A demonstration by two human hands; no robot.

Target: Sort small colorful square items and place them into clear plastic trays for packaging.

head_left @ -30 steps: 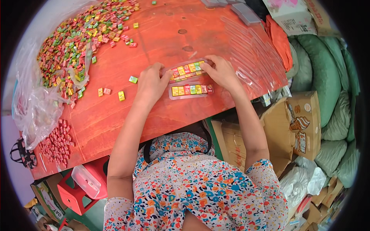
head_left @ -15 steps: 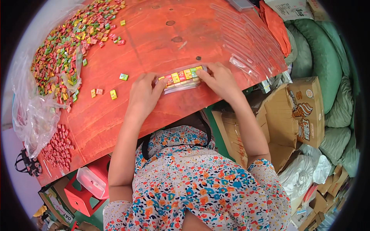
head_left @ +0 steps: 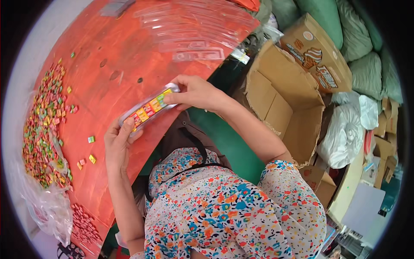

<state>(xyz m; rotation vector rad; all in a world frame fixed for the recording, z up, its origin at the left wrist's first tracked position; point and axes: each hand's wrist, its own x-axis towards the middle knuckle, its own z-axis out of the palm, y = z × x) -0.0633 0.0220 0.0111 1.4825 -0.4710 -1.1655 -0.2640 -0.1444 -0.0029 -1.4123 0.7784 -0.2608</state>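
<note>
A long, narrow clear plastic tray (head_left: 137, 106) lies tilted between my two hands, over the red table's near edge. Inside it runs a row of small rectangular pieces (head_left: 148, 110) in red, yellow, orange and green. My left hand (head_left: 117, 144) grips the tray's lower left end, thumb on top. At the upper right end my right hand (head_left: 195, 93) is closed round it, the thumb pressed on the green pieces. Fingers beneath the tray are partly hidden.
Loose pieces form a big heap (head_left: 43, 142) at the left, with red ones (head_left: 84, 224) nearer and a plastic bag (head_left: 51, 211) between. A few stray pieces (head_left: 91, 139) lie apart. Clear trays (head_left: 198, 54) spread across the far side. An open cardboard box (head_left: 297, 125) stands right.
Both hands have lifted the filled tray off the tabletop and tilted it, its right end higher. My view has swung to the right, showing more of the cardboard box.
</note>
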